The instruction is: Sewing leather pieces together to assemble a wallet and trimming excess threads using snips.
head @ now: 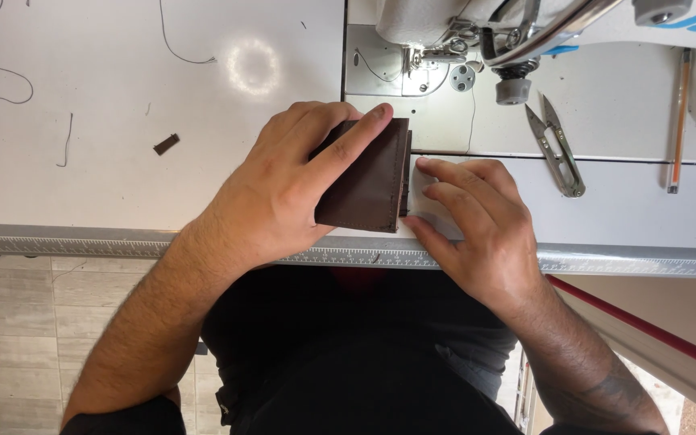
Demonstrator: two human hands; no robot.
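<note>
Left hand (283, 189) presses flat brown stitched leather panel (368, 181) at table's front edge; right hand (473, 221) steadies its side, fingers bent, holding nothing. Uneven pressure could skew it.

The left hand (283, 189) lies flat on a dark brown leather piece (372, 181) on the white counter (106, 161). The right hand (477, 221) touches its right edge with its fingertips. Thread snips (559, 151) lie near the sewing machine (509, 32).
</note>
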